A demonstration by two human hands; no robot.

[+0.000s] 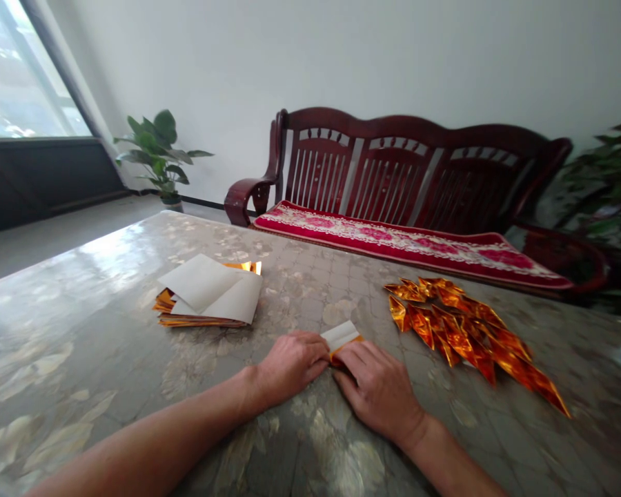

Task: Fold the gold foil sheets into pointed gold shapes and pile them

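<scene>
Between my two hands lies a partly folded sheet of foil paper (340, 335), white on its upper face with a strip of gold showing along its edge. My left hand (294, 362) grips its left end with fingers curled. My right hand (377, 386) holds the right end, its thumb low and its fingers bent over the paper. Off to the left sits a stack of foil paper sheets (212, 290), mostly white side up with gold edges. Folded gold foil pieces (460, 324), pointed at their ends, lie grouped on the right.
The table (108, 331) has a patterned, shiny cover. Behind it stands a dark red wooden bench (383, 166) with a red floral cushion (393, 238). One potted plant (160, 155) is at the back left, and leafy greenery (610, 186) is at the far right.
</scene>
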